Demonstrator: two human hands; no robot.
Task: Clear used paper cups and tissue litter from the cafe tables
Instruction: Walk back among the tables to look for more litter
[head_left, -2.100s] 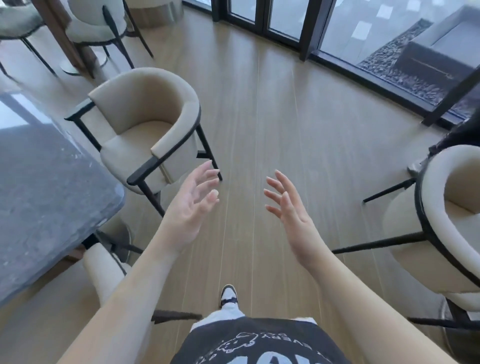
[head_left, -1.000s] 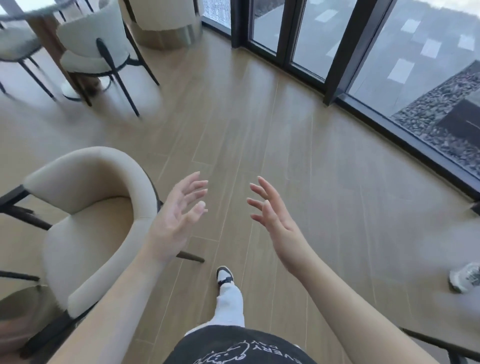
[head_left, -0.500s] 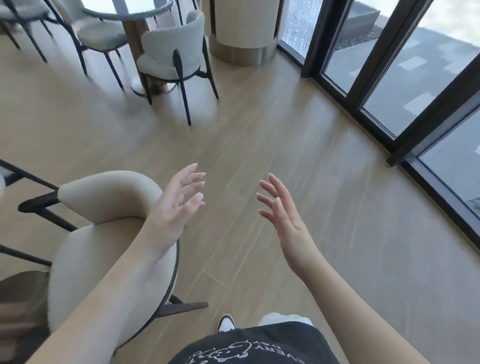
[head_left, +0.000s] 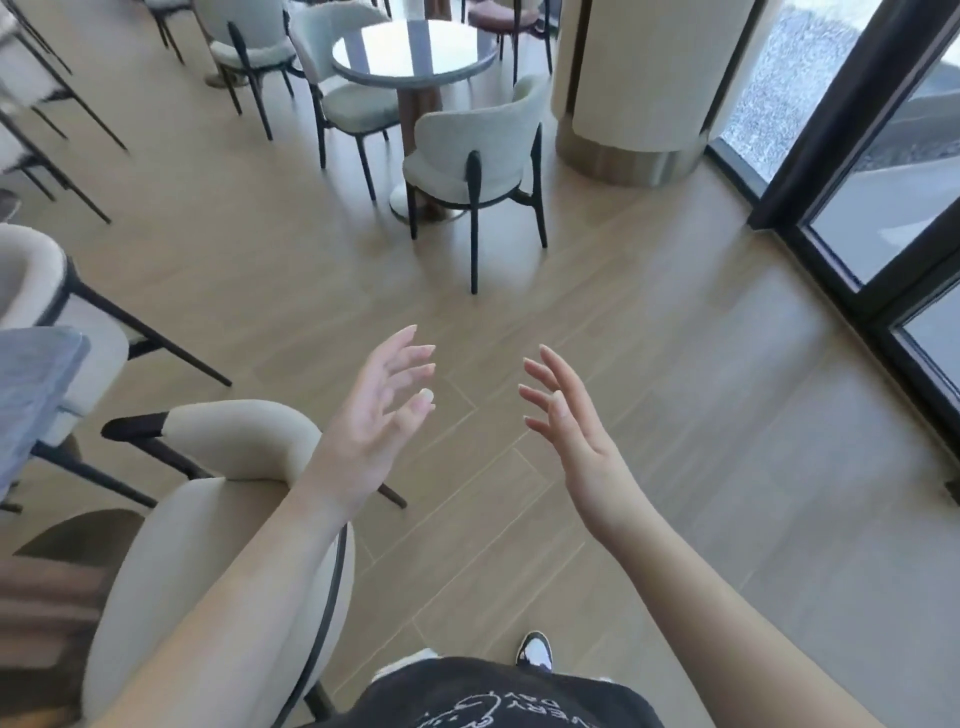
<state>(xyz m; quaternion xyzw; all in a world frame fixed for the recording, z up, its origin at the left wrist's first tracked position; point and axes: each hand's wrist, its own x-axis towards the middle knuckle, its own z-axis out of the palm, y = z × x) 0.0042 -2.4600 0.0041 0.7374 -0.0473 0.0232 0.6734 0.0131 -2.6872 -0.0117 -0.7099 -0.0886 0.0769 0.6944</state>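
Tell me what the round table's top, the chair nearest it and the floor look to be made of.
Round table top: likely polished stone or glass, since it gives a glossy, mirror-like reflection above a speckled grey edge.
Nearest chair: pale nubby fabric, perhaps boucle, on thin legs, black and matte, of metal or painted wood.
Floor: light wood-look planks with a matte sheen and visible seams; real wood or laminate cannot be told.

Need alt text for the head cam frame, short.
Both hands, left hand and right hand, are held out open and empty above a wood floor. A round cafe table ringed by pale chairs stands ahead; no cups or tissues show on it. A cream armchair sits at lower left.
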